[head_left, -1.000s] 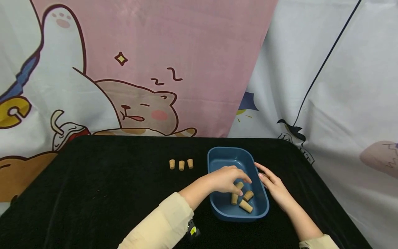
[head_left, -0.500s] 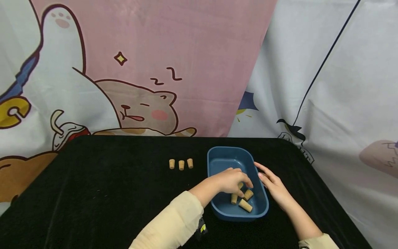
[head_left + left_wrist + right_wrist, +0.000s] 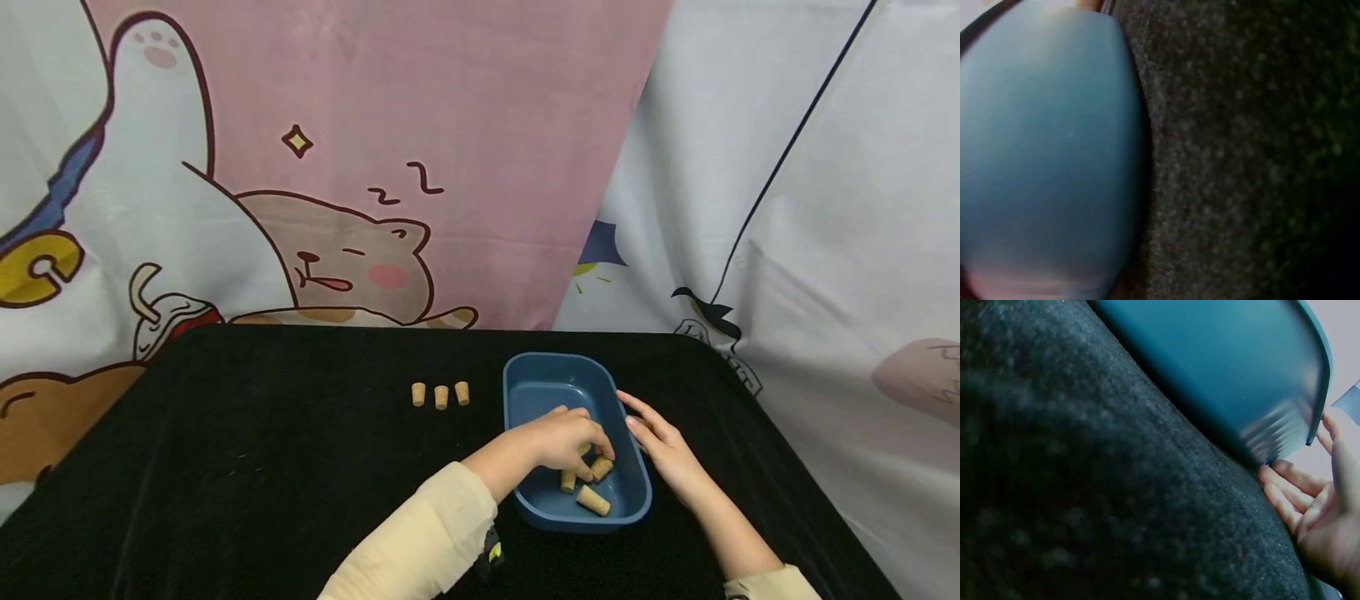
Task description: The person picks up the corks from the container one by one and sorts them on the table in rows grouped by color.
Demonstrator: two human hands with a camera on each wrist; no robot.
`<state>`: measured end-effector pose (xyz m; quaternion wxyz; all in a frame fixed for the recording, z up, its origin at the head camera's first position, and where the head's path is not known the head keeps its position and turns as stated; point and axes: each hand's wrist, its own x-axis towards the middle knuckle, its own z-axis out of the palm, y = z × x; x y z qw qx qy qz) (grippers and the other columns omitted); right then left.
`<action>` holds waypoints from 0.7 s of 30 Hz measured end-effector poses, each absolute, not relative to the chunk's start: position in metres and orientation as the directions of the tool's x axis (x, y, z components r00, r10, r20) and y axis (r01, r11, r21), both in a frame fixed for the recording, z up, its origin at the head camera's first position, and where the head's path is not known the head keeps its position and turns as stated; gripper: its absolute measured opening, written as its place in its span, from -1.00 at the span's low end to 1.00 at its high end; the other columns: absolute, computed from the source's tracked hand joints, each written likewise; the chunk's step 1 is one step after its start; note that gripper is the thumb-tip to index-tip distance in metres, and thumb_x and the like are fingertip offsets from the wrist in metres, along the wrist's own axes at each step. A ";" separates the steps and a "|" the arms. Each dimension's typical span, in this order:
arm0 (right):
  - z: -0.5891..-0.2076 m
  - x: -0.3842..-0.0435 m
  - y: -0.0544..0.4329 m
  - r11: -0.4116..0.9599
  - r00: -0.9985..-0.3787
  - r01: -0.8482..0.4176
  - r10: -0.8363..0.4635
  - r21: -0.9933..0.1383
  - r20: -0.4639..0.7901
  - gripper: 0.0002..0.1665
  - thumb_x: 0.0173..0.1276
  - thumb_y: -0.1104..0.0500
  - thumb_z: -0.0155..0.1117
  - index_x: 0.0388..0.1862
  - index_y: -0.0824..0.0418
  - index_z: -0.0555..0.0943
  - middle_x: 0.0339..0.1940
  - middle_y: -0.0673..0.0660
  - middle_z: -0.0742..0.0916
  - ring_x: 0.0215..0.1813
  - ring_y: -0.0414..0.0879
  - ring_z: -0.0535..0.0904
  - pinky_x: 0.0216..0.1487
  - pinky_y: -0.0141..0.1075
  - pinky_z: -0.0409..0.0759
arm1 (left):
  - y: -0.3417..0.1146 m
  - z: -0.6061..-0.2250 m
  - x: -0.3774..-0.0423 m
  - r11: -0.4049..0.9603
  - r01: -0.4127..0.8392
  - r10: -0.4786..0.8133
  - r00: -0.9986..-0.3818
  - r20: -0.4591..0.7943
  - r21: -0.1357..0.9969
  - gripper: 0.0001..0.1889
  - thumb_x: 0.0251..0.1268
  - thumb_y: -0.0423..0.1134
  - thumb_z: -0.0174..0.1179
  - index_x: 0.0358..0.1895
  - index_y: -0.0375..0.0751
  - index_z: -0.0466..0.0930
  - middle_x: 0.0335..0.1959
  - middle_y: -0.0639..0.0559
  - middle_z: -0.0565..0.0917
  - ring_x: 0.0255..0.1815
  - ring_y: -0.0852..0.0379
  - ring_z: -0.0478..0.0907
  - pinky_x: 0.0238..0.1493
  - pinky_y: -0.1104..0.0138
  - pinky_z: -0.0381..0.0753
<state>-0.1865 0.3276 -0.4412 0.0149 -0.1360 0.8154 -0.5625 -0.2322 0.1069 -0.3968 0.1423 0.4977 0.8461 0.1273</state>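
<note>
A blue plastic tub [image 3: 551,364] stands on the black cloth with several cork stoppers inside it. My left hand [image 3: 562,439] reaches over the near-left rim, and its thumb and forefinger pinch one cork stopper [image 3: 602,468]. Another cork stopper [image 3: 594,500] lies nearer the tub's front end, and a third cork stopper [image 3: 568,482] is partly covered by the thumb. My right hand [image 3: 663,446] touches the tub's right side with extended fingers; in the right wrist view its fingertips [image 3: 1266,474] meet the tub's lower wall. The left wrist view has mostly the tub's outer wall [image 3: 1054,144].
Left of the tub, three cork stoppers stand in a short row, the middle cork [image 3: 441,397] slightly nearer. Black cloth [image 3: 262,467] covers the table. A printed curtain [image 3: 487,167] hangs behind the table's far edge.
My left hand has shifted slightly right and down inside the tub, its thumb and forefinger closing on a cork stopper. The right hand stays against the tub's side.
</note>
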 end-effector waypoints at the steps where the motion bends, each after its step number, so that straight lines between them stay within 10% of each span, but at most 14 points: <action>1: -0.441 -0.186 0.328 0.331 -0.963 -0.205 -0.238 -0.921 0.129 -0.42 0.60 0.08 -0.20 0.52 0.18 0.08 0.40 0.43 0.27 0.08 -0.35 0.49 0.00 -0.33 0.50 | 0.107 -0.397 -0.232 0.470 0.807 0.880 -0.462 -0.112 0.358 -0.59 0.13 -0.03 0.36 0.09 0.27 0.59 -0.14 0.48 0.52 -0.10 0.44 0.30 -0.07 0.50 0.21; 21: -0.442 -0.188 0.329 0.357 -0.968 -0.193 -0.222 -0.914 0.118 -0.42 0.60 0.04 -0.20 0.51 0.14 0.12 0.42 0.38 0.26 0.15 -0.15 0.49 0.03 -0.30 0.51 | 0.086 -0.385 -0.231 0.331 0.838 0.896 -0.423 0.133 0.435 -0.62 0.17 -0.04 0.34 0.09 0.09 0.62 -0.11 0.41 0.55 -0.02 0.34 0.39 -0.01 0.51 0.25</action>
